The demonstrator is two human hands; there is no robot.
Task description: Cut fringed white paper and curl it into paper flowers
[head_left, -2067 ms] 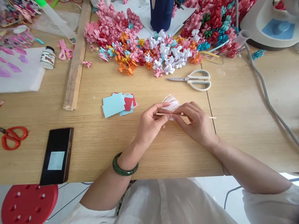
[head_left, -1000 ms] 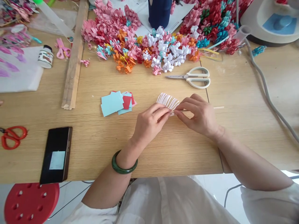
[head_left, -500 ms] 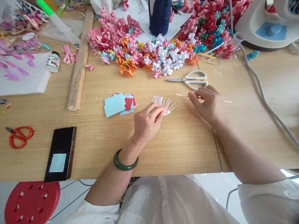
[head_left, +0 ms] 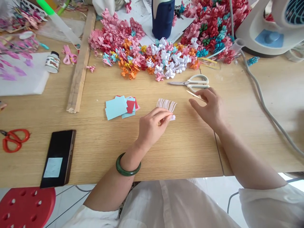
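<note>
My left hand (head_left: 154,125) pinches a pale strip of paper cut into a fringe (head_left: 167,103) between thumb and fingertips. Its thin tines point away from me, and a small lilac end (head_left: 173,117) shows past the thumb. To the right, my right hand (head_left: 210,106) is closed on a thin pale stick (head_left: 193,94), whose tip points up and left; the rest is hidden by the hand. Scissors with whitish handles (head_left: 198,83) lie just beyond the right hand, blades shut. Left of my left hand sits a small stack of light blue and red paper pieces (head_left: 116,107).
Piles of folded paper flowers (head_left: 166,58) spread across the back around a dark blue bottle (head_left: 162,19). A wooden bar (head_left: 79,76) lies at left, with a phone (head_left: 58,158) and red-handled scissors (head_left: 16,139) nearer me. A fan (head_left: 266,34) and grey cable (head_left: 263,91) are at right.
The stick in my right hand has turned from nearly level to slanting. My left hand has shifted slightly right, and the fringe's tines now stand more evenly together.
</note>
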